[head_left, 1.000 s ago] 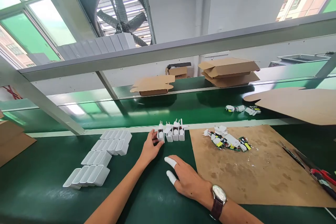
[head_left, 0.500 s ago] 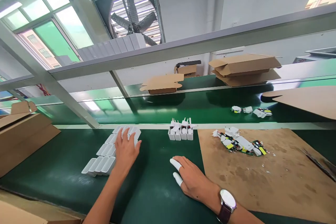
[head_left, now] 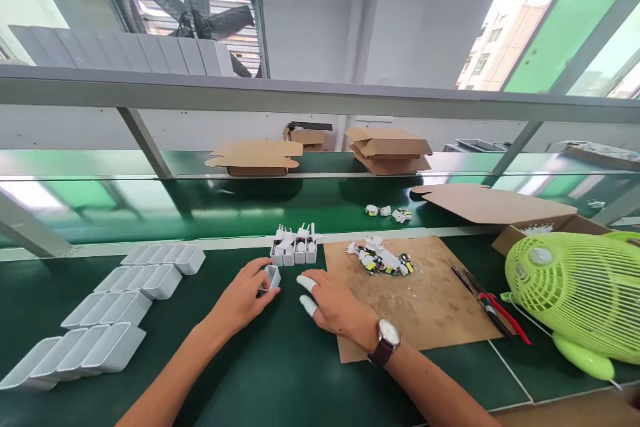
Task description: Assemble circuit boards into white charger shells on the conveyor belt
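My left hand (head_left: 249,293) pinches a small white plastic case (head_left: 273,276) between thumb and fingers, just in front of a short row of white cases filled with plug parts (head_left: 294,250). Close on its right, my right hand (head_left: 333,303) hovers low over the green bench with thumb and forefinger apart, holding nothing. White finger covers sit on those two fingertips, and a watch is on the wrist. Rows of empty white cases (head_left: 115,347) lie to the left. A heap of small circuit boards with white parts (head_left: 383,257) rests beyond my right hand.
Under the heap lies a stained cardboard sheet (head_left: 425,307), with red-handled pliers (head_left: 505,320) at its right edge. A green fan (head_left: 560,293) stands at the far right. Flattened cartons (head_left: 390,147) sit behind the green belt (head_left: 240,207), below a metal rail (head_left: 320,97).
My left hand has left the rows of empty cases and moved right, now with one case in it. My right hand stays near the filled cases. The view has turned right.
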`<control>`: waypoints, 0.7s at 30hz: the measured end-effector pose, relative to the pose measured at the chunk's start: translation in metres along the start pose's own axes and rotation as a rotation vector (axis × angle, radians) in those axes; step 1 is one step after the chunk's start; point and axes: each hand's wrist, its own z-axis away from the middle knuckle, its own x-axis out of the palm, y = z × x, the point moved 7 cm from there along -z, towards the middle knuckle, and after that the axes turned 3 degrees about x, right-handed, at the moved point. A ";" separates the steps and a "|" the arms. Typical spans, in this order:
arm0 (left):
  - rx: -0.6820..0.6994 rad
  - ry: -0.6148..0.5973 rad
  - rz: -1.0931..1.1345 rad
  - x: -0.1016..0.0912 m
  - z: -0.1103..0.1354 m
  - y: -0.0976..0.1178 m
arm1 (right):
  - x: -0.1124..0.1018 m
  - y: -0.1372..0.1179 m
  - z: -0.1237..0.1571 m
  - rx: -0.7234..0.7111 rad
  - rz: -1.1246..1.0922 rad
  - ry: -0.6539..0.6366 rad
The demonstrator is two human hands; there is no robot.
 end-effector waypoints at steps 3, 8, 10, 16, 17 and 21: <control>-0.008 -0.036 0.159 0.011 0.001 0.005 | -0.030 0.046 0.016 0.209 0.165 0.047; -0.059 0.017 0.241 0.017 0.013 -0.001 | -0.063 0.104 0.058 0.479 0.344 0.125; -0.066 0.012 0.254 0.017 0.015 0.000 | -0.064 0.115 0.066 0.519 0.381 0.138; -0.089 0.008 0.269 0.016 0.021 -0.003 | -0.069 0.115 0.060 0.549 0.388 0.240; -0.087 0.010 0.269 0.017 0.021 -0.004 | -0.073 0.109 0.058 0.522 0.343 0.261; -0.082 0.005 0.276 0.019 0.023 -0.006 | -0.067 0.061 0.048 0.283 -0.017 0.128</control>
